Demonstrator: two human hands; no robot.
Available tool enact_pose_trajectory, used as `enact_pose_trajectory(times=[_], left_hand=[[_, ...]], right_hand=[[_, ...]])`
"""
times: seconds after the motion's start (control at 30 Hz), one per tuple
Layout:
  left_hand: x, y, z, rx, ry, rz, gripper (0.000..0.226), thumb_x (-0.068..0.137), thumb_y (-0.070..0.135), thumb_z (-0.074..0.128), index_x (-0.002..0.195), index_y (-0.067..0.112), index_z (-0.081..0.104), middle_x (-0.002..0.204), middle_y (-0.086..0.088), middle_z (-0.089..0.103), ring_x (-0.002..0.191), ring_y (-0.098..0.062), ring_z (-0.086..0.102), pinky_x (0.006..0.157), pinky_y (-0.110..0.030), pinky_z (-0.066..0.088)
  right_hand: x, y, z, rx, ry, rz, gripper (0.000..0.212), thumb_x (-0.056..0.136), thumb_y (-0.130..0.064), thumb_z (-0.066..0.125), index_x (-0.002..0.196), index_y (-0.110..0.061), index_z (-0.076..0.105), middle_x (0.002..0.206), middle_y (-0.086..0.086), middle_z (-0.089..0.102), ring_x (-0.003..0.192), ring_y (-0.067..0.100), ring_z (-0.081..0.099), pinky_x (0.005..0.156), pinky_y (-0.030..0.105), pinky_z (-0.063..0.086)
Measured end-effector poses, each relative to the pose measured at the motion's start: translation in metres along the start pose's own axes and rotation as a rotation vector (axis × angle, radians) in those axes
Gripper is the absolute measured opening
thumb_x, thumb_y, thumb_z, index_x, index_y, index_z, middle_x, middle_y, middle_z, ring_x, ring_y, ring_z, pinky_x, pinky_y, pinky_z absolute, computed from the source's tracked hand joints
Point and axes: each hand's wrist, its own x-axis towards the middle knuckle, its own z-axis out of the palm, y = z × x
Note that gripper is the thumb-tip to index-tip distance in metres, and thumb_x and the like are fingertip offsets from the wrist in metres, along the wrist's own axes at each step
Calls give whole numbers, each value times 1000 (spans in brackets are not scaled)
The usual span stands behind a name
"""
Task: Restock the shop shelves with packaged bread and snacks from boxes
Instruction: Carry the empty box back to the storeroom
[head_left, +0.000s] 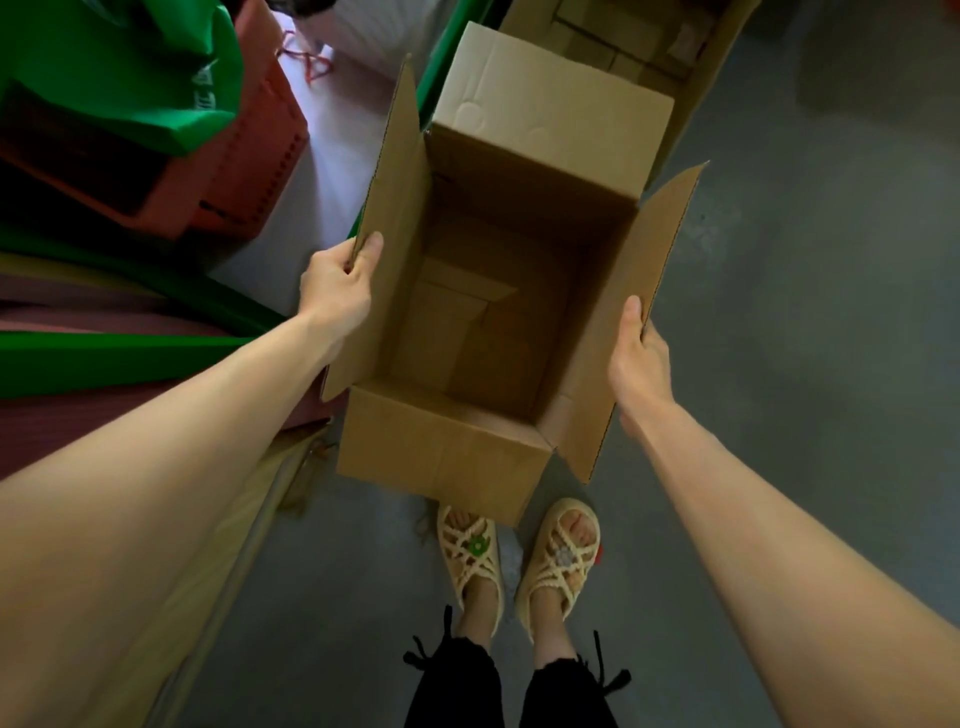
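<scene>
An open brown cardboard box (447, 447) is held in front of me above the grey floor, all four flaps spread outward. Nothing lies inside it; only the folded bottom flaps show. My left hand (337, 280) grips the edge of the left flap, thumb on the inner face. My right hand (636, 353) grips the edge of the right flap in the same way. No bread or snack packs are in view.
Green shelf rails (130, 358) and a red plastic crate (249, 150) under green fabric stand on the left. A second open cardboard box (696, 78) sits behind the held one. My sandalled feet (519, 561) stand on grey concrete floor (831, 312) to the right.
</scene>
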Motion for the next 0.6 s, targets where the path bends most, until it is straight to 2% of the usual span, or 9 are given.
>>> enact_pose_trajectory(times=[0.07,0.13,0.23,0.33,0.43,0.5,0.53,0.6], left_hand=[[10,-2,2,-9,4,6,37,100,44,44,115,18,66,90,1,62,77,-7,55,71,-24,45],[17,-3,3,-5,-5,7,34,100,44,44,114,22,66,88,7,57,71,1,48,68,-16,41],[32,-7,3,-4,-24,24,25,100,45,45,89,29,60,87,6,55,72,-2,46,67,-19,39],[41,-8,3,10,-30,36,26,100,45,45,78,32,52,81,10,51,67,0,42,63,-16,36],[52,-9,5,19,-28,67,24,100,44,45,81,33,54,90,6,52,67,2,41,63,-12,35],[56,-9,6,22,-32,74,21,100,42,45,92,30,61,94,5,55,70,2,45,65,-11,36],[58,-9,7,19,-31,76,23,100,42,46,97,28,63,94,3,56,74,-2,48,66,-13,37],[62,-11,6,18,-25,82,27,99,43,47,95,22,64,89,-1,55,79,-11,48,64,-18,38]], right_hand=[[5,0,7,-3,4,-9,65,101,-55,22,152,-15,26,156,5,31,144,25,28,119,42,22],[8,0,11,-2,12,-13,65,100,-56,22,151,-16,28,155,5,33,143,25,29,119,44,22],[14,1,18,13,26,-15,65,100,-56,22,151,-16,29,155,5,33,143,25,29,119,44,22],[18,1,22,27,37,-14,66,100,-57,22,151,-15,28,155,5,33,143,25,29,119,44,22],[23,3,29,44,47,-14,66,100,-56,23,151,-14,29,155,6,33,143,25,29,119,43,23],[22,3,33,55,44,-31,64,101,-54,24,151,-14,30,154,6,34,143,24,30,118,40,23],[23,3,35,55,43,-42,63,101,-53,24,150,-14,30,154,5,35,142,23,31,118,39,23],[22,3,37,53,49,-59,61,102,-51,24,150,-14,32,153,6,37,142,23,32,118,36,24]])
